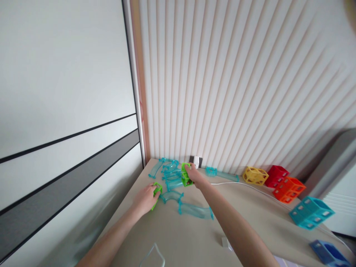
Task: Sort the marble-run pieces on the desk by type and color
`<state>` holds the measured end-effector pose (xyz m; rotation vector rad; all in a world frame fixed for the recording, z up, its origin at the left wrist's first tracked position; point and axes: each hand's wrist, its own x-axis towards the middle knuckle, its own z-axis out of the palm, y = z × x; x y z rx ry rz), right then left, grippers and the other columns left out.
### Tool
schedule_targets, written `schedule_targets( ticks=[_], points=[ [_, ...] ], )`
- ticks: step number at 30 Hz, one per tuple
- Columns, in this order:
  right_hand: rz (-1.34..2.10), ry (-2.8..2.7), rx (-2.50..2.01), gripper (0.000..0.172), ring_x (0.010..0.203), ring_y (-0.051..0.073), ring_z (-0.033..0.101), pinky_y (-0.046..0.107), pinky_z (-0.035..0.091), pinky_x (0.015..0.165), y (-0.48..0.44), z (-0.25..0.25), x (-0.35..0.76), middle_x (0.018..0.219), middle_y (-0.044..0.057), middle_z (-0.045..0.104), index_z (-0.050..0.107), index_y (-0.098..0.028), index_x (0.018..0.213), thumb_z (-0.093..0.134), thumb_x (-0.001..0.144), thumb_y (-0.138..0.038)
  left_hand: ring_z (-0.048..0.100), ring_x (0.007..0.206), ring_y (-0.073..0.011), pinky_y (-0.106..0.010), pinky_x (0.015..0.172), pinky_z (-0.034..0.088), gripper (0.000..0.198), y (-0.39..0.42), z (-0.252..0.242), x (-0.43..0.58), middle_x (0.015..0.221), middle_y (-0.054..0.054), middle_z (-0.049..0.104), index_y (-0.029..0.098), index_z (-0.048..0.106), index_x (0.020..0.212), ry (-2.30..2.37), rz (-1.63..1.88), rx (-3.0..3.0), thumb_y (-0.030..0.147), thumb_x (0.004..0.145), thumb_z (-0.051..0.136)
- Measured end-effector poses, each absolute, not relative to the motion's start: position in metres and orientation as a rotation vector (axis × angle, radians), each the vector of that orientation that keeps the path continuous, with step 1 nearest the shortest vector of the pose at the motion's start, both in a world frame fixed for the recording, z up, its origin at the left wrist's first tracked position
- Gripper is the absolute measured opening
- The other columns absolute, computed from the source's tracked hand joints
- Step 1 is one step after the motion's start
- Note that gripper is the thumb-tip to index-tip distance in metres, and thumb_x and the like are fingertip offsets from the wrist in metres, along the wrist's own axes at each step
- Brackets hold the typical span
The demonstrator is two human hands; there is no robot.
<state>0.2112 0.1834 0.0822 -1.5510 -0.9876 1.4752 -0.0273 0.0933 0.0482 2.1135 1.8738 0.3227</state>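
Note:
My left hand (147, 197) is closed around a green openwork block (158, 188) at the left side of the table. A second green openwork block (185, 175) is gripped by my right hand (194, 173), farther back and to the right. Translucent teal track pieces lie around both hands. A curved track piece (172, 195) sits between the hands, its left end close to the left block. Just in front of it is a straight track piece (194, 210). Several more track pieces (171, 174) are bunched behind, partly hidden by the right-hand block.
Along the right side stand a yellow block (255, 175), a red block (276, 175), an orange block (289, 190), a teal block (311, 212) and a blue block (329, 254). A white cable (236, 183) crosses the table (178, 241). Ribbed wall panelling (222, 92) rises behind.

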Motion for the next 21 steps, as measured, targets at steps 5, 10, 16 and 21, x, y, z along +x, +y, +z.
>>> schedule_targets(
  ticks=[5, 10, 16, 21],
  points=[
    [1.487, -0.916, -1.543, 0.036, 0.108, 0.024, 0.067, 0.046, 0.058, 0.09, 0.195, 0.081, 0.213, 0.13, 0.01, 0.063, 0.06, -0.018, 0.131, 0.065, 0.099, -0.036, 0.064, 0.126, -0.0317, -0.041, 0.111, 0.044, 0.048, 0.089, 0.053, -0.026, 0.16, -0.016, 0.043, 0.016, 0.059, 0.139, 1.875, 0.181, 2.118, 0.024, 0.092, 0.052],
    [1.555, -0.837, -1.517, 0.036, 0.108, 0.024, 0.067, 0.045, 0.058, 0.09, 0.207, 0.077, 0.21, 0.13, 0.009, 0.063, 0.06, -0.018, 0.13, 0.065, 0.099, -0.036, 0.059, 0.132, -0.0323, -0.041, 0.115, 0.041, 0.062, 0.09, 0.057, -0.025, 0.165, -0.018, 0.032, 0.013, 0.046, 0.15, 1.872, 0.068, 2.078, 0.018, 0.088, 0.052],
    [1.608, -0.738, -1.52, 0.035, 0.108, 0.024, 0.067, 0.045, 0.058, 0.09, 0.222, 0.072, 0.201, 0.13, 0.009, 0.063, 0.06, -0.018, 0.13, 0.065, 0.099, -0.035, 0.059, 0.132, -0.0352, -0.043, 0.113, 0.043, 0.071, 0.094, 0.062, -0.022, 0.167, -0.022, 0.022, 0.009, 0.035, 0.155, 1.879, -0.02, 2.021, 0.023, 0.088, 0.052],
    [1.605, -0.719, -1.488, 0.036, 0.108, 0.024, 0.067, 0.046, 0.058, 0.09, 0.23, 0.073, 0.195, 0.13, 0.009, 0.063, 0.06, -0.018, 0.13, 0.065, 0.099, -0.035, 0.052, 0.139, -0.0351, -0.041, 0.113, 0.043, 0.08, 0.098, 0.066, -0.022, 0.166, -0.026, 0.021, 0.004, 0.022, 0.159, 1.867, -0.053, 1.978, 0.026, 0.089, 0.053]
  ],
)
